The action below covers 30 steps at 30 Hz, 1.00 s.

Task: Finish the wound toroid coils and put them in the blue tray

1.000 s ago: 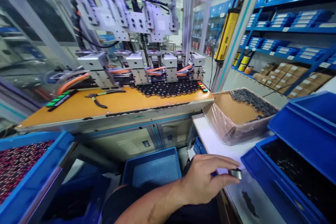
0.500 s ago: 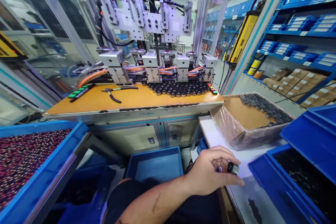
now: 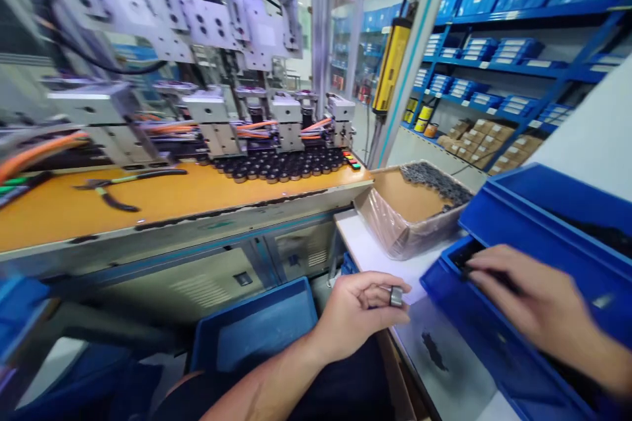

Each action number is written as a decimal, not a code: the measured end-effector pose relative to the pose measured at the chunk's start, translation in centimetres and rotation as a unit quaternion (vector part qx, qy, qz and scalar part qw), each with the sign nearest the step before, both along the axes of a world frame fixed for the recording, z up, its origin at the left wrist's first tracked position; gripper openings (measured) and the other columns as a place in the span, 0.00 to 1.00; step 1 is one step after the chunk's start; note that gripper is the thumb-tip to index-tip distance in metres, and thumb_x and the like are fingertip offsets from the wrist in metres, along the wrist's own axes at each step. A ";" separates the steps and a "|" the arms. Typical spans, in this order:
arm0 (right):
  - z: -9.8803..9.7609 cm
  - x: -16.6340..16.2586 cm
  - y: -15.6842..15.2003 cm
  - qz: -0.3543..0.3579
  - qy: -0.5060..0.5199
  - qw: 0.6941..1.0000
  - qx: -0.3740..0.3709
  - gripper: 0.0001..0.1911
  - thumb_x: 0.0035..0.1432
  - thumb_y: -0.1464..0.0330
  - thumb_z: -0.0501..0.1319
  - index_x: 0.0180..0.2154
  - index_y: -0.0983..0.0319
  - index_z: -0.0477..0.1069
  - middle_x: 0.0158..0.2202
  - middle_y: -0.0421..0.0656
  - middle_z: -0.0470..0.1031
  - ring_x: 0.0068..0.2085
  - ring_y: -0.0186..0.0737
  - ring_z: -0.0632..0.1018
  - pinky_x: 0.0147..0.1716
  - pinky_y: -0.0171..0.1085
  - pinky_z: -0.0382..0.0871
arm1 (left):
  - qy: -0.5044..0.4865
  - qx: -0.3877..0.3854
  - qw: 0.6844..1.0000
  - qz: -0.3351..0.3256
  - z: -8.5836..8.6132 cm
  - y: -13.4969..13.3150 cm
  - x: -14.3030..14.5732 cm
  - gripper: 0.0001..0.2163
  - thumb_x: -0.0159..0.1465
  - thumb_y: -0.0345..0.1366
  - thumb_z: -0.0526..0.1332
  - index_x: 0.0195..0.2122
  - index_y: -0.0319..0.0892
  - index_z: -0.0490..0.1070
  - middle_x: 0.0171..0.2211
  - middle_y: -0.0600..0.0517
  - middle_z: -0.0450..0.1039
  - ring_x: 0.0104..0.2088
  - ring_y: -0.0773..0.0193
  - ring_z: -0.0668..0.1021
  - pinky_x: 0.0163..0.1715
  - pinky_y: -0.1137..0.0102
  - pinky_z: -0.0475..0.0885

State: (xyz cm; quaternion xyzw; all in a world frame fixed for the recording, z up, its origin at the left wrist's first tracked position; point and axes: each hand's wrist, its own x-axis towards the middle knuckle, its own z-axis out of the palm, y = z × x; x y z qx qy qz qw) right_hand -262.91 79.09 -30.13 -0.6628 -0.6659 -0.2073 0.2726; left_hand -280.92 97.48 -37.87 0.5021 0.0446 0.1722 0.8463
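My left hand [image 3: 353, 306] is closed around a short metal cylinder with a black end [image 3: 395, 296], gripped at the fingertips above the edge of the white side table. My right hand [image 3: 526, 286] is at the right, over the near blue bin [image 3: 474, 316], somewhat blurred. Its thumb and fingers are pinched together on a small black part [image 3: 465, 271] at the bin's rim; the part's exact shape is unclear. Behind it stands another blue bin [image 3: 548, 223] with dark contents.
A plastic-lined carton [image 3: 395, 230] of black parts stands on the white table [image 3: 353, 227]. On the orange bench [image 3: 158, 200] are pliers [image 3: 118, 184] and rows of black round parts [image 3: 281, 168] before the machine fixtures [image 3: 222, 125]. A blue tray [image 3: 257, 329] sits low.
The view has swung right. My right hand has come into view at the blue bin, pinching a small black part. My left hand still holds the metal cylinder.
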 end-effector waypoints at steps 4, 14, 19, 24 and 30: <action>-3.0 -3.8 1.7 0.119 0.094 0.988 -0.002 0.10 0.63 0.79 0.57 0.46 0.66 0.69 0.38 0.48 0.71 0.38 0.35 0.75 0.35 0.32 0.73 | -0.015 -0.012 0.999 -0.032 -0.4 -0.8 0.4 0.17 0.48 0.24 0.73 0.39 0.35 0.78 0.34 0.47 0.81 0.33 0.67 0.82 0.36 0.77 0.76; -4.8 -4.3 1.9 0.133 0.107 0.985 0.038 0.13 0.59 0.82 0.60 0.46 0.70 0.71 0.40 0.50 0.69 0.40 0.36 0.73 0.35 0.34 0.73 | -0.070 -0.027 0.996 -0.049 -0.8 -2.0 1.3 0.18 0.50 0.17 0.70 0.41 0.39 0.78 0.34 0.53 0.81 0.33 0.73 0.82 0.37 0.82 0.76; -4.8 -4.2 1.8 0.138 0.064 0.988 0.039 0.17 0.60 0.78 0.61 0.51 0.73 0.68 0.42 0.53 0.69 0.45 0.42 0.73 0.40 0.39 0.74 | -0.089 -0.001 0.996 -0.028 -0.5 -1.8 1.2 0.18 0.51 0.18 0.69 0.41 0.42 0.78 0.35 0.54 0.81 0.34 0.72 0.82 0.37 0.82 0.76; -5.0 -4.2 2.3 0.149 0.014 0.986 0.073 0.12 0.62 0.77 0.60 0.49 0.73 0.69 0.40 0.52 0.70 0.44 0.41 0.73 0.39 0.39 0.74 | -0.069 0.009 0.997 -0.018 -0.3 -1.8 0.9 0.19 0.49 0.18 0.71 0.40 0.42 0.79 0.33 0.53 0.81 0.33 0.70 0.82 0.36 0.82 0.77; -5.5 -3.9 2.2 0.162 -0.054 0.982 0.084 0.14 0.61 0.76 0.62 0.47 0.79 0.68 0.36 0.53 0.69 0.40 0.44 0.72 0.34 0.43 0.74 | -0.048 -0.006 0.999 0.003 -0.9 -3.4 1.0 0.15 0.49 0.22 0.73 0.38 0.39 0.78 0.33 0.51 0.81 0.34 0.68 0.82 0.37 0.78 0.77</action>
